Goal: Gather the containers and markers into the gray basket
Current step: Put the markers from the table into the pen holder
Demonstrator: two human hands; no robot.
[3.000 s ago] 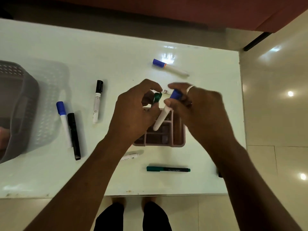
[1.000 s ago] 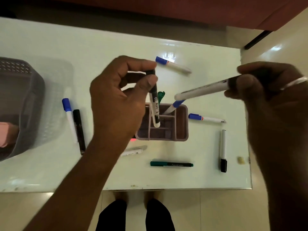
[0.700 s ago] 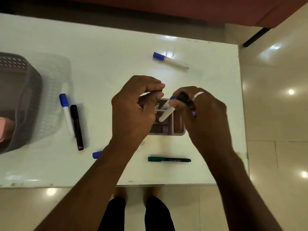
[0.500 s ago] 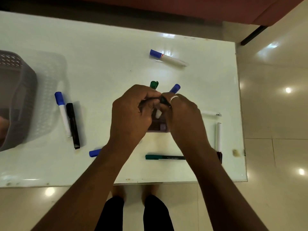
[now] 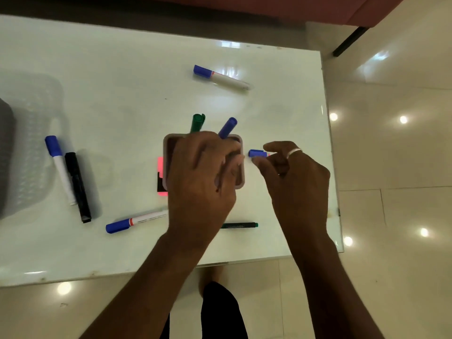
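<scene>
A pink compartment container [image 5: 168, 152] stands mid-table with a green marker [image 5: 197, 122] and a blue-capped marker [image 5: 228, 127] sticking out of its far side. My left hand [image 5: 203, 177] lies blurred over the container and hides its inside; whether it holds anything is unclear. To the right, my right hand [image 5: 296, 179] pinches a blue-capped marker [image 5: 257, 153] beside the container's right wall. The gray basket [image 5: 5, 152] shows only as a sliver at the far left edge.
Loose on the white glass table [image 5: 122, 94]: a blue-capped marker [image 5: 221, 77] at the back, a blue-capped marker [image 5: 60, 167] beside a black marker [image 5: 77, 185] at the left, another blue-capped marker [image 5: 137, 220] and a thin green pen [image 5: 241, 225] near the front.
My hands have parted. The right one moved off the container to the blue-capped marker at its right; the left stays over the container. The basket has slid almost out of view.
</scene>
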